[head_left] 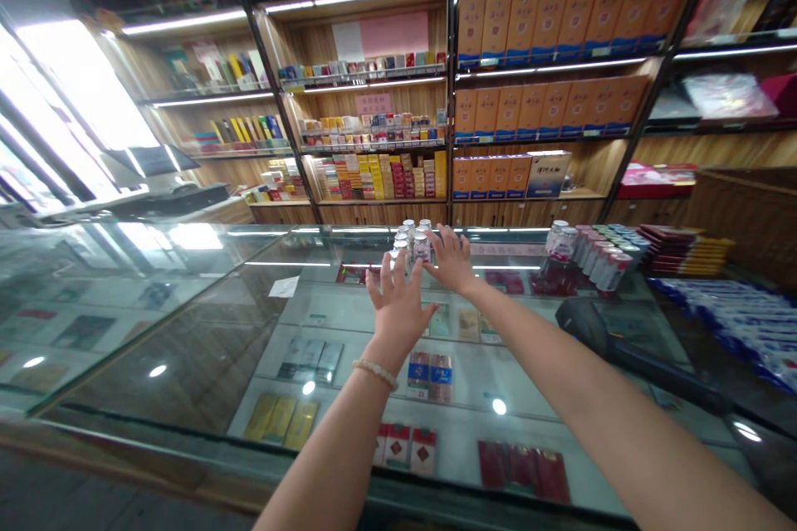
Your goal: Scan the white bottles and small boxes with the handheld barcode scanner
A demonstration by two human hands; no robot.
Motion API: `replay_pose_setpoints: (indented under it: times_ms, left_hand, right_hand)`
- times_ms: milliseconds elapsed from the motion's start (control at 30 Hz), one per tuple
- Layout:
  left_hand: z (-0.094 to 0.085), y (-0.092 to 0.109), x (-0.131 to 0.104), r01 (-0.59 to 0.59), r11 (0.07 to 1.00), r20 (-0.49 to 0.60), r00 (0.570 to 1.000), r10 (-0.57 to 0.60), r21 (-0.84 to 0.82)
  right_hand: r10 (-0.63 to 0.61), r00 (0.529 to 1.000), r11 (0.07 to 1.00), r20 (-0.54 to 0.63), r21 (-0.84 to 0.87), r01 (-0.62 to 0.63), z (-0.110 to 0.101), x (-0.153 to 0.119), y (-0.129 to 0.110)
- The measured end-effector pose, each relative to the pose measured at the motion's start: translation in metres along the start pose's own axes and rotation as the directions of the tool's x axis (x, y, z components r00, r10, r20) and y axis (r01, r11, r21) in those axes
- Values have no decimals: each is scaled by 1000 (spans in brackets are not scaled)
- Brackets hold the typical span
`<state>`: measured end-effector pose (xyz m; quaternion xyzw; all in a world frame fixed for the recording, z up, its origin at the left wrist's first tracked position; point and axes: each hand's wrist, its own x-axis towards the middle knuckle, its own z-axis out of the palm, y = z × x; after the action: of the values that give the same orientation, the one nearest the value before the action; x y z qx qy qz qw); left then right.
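Observation:
Both my arms reach out over a glass display counter. A small cluster of clear jars or bottles with white lids stands near the counter's far edge. My left hand, with a beaded bracelet on the wrist, is in front of the cluster, fingers spread. On the cluster's right side is my right hand, its fingers apart and close to the nearest jar. Whether either hand touches the jars I cannot tell. Part of the cluster is hidden behind my left fingers.
To the right stand more jars, rows of cans, stacked red boxes and blue-white packets. A black handheld scanner lies beside my right forearm. Shelves with orange boxes rise behind. A paper slip lies left.

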<state>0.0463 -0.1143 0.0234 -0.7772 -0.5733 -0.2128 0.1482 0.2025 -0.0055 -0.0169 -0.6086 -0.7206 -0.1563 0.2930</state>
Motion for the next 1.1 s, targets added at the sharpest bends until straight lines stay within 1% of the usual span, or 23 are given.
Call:
replay_pose_setpoints:
  times_ms: [133,233,433,533,633,700,833,867,967,1033,1100]
  left_hand:
    - [8,-3,2,25,1000,-77,997,-25,3]
    - [12,-3,2,3,1000,-110,994,-5,-14]
    - [17,4,3,-41,998,-147,988,35,-41]
    - [17,10,2,-97,995,-163,982,91,-27]
    - [14,16,-1,-193,981,-173,966,191,5]
    - [11,19,-3,-271,962,-170,947,271,24]
    - [3,24,-1,-355,934,-174,919,355,30]
    - [2,25,1,-357,934,-179,917,356,29]
    - [-1,34,8,-272,962,-234,935,265,3]
    - [-3,45,13,-208,978,-264,945,194,-27]
    - [-6,58,17,-177,983,-276,949,156,-54]
  right_hand:
    - [-41,998,997,57,-56,44,-13,-5,3]
    - [-55,994,995,92,-78,62,-31,-10,9]
    - [-100,990,988,101,-106,110,-66,-22,24]
    - [-100,989,987,106,-114,112,-79,-28,28]
    - [-110,992,985,65,-124,118,-95,-33,32]
    - [-130,991,982,35,-131,134,-109,-36,36]
    - [-153,988,978,2,-143,152,-138,-43,51]
    - [-149,989,979,-5,-145,147,-145,-46,55]
    - [-126,992,981,-13,-150,123,-163,-53,69]
    - [-103,995,982,-4,-157,101,-172,-59,79]
    - [-74,997,984,3,-165,74,-179,-65,88]
